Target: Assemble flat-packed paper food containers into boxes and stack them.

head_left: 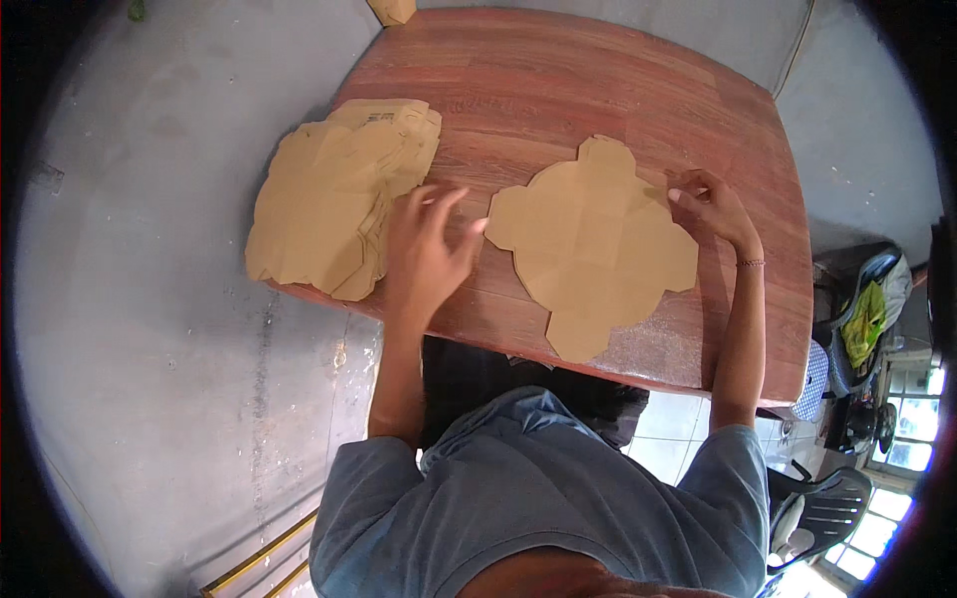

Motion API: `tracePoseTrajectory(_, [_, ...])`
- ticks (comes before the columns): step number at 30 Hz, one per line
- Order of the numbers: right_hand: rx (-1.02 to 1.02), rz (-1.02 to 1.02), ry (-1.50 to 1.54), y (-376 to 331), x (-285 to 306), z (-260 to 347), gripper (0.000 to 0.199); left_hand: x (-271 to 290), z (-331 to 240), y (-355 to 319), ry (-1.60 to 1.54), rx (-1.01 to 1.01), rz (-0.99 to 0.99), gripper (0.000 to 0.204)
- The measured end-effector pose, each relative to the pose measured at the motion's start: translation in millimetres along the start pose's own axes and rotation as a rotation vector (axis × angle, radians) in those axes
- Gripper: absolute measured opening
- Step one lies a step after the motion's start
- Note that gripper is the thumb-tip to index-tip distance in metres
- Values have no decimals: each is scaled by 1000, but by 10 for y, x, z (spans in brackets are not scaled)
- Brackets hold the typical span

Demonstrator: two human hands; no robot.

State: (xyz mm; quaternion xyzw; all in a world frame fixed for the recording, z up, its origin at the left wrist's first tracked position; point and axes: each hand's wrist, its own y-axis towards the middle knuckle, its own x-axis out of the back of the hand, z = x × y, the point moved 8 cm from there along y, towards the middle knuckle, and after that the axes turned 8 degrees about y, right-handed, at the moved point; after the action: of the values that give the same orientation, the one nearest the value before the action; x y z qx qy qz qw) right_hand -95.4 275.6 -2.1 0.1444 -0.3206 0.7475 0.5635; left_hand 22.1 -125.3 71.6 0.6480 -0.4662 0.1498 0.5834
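Observation:
A flat brown cardboard box blank [583,234], die-cut with a rounded outline and several flaps, lies unfolded on the wooden table. My left hand [431,244] hovers between it and a stack of similar cardboard blanks [319,199]; its fingers are apart and hold nothing, and the thumb comes close to the blank's left flap. At the blank's upper right edge is my right hand [716,207], fingers bent and the thumb a little apart from them, with nothing visible in between. Faint crease lines cross the blank's middle.
The reddish-brown table [518,60] meets grey walls [169,249] at the left and far side. A small brown cardboard piece [393,10] stands at the far left corner. To the right are a dark plastic chair [832,508] and a yellow-green cloth [863,324].

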Motion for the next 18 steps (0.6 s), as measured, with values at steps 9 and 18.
tracePoseTrajectory(9, [254,-313,-22,208,115,-166,42,818,1311,-553,207,362,372,63])
tracePoseTrajectory(18, [235,-346,-36,214,135,-200,40,894,1345,-597,149,192,238,34])
